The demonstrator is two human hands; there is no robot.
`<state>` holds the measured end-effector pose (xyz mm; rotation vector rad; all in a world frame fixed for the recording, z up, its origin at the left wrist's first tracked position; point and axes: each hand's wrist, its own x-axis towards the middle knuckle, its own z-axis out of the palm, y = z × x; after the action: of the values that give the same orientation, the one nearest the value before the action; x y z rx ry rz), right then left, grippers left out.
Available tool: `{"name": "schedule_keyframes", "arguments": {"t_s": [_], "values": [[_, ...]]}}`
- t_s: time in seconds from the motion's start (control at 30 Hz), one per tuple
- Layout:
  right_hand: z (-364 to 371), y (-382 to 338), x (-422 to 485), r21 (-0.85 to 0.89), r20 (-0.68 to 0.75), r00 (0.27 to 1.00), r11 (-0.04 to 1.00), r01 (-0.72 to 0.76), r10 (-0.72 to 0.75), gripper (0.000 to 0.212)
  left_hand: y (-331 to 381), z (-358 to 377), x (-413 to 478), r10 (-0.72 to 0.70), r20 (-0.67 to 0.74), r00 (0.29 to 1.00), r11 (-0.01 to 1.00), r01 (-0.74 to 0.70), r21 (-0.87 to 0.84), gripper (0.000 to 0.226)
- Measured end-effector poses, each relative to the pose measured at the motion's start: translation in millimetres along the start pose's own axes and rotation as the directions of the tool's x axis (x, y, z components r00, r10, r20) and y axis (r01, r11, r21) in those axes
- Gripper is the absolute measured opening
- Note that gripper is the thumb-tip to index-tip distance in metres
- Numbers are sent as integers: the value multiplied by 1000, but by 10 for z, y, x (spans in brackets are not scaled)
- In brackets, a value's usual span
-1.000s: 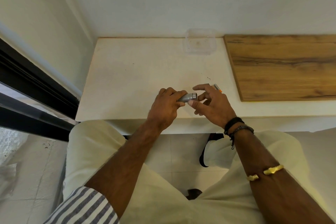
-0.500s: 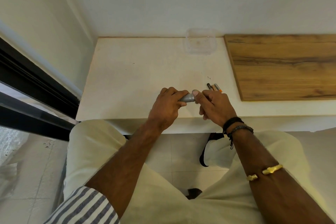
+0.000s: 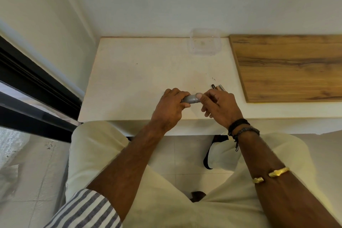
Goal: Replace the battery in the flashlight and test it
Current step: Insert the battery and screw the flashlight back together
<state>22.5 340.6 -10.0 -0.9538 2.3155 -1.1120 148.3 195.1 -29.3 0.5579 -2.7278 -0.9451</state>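
A small silver flashlight (image 3: 191,99) lies level between both hands, just above the front part of the white table (image 3: 140,72). My left hand (image 3: 171,107) is wrapped around its body. My right hand (image 3: 218,105) pinches its right end, with the thumb on top; that end is hidden by the fingers. Two batteries (image 3: 218,87), one dark and one silvery with orange, lie on the table just behind my right hand.
A clear plastic container (image 3: 204,43) stands at the back of the table by the wall. A wooden board (image 3: 288,66) covers the table's right part. A wall and a dark window frame (image 3: 33,87) are on the left.
My right hand has closed in from the right onto the flashlight's end, covering the silver head that showed before. The batteries behind it have come into view. My left hand has stayed put.
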Motion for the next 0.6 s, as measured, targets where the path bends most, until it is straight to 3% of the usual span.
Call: {"name": "schedule_keyframes", "arguments": {"t_s": [0.07,0.17,0.27,0.6], "values": [[-1,-3,-2,9,-6,998,998,-56,56,47,-9,6,-3,5,1,1000,1000,-5,-7,27],[-22,16,-9,117,30,999,993,-13,10,37,-37,15,3,-1,-3,1000,1000,1,-15,27],[-28,36,0,65,34,990,989,135,-138,32,-54,31,12,-17,-6,1000,1000,17,-26,28],[100,14,-10,-72,-64,991,991,116,-121,23,-65,61,6,-7,-12,1000,1000,6,-7,25]]}}
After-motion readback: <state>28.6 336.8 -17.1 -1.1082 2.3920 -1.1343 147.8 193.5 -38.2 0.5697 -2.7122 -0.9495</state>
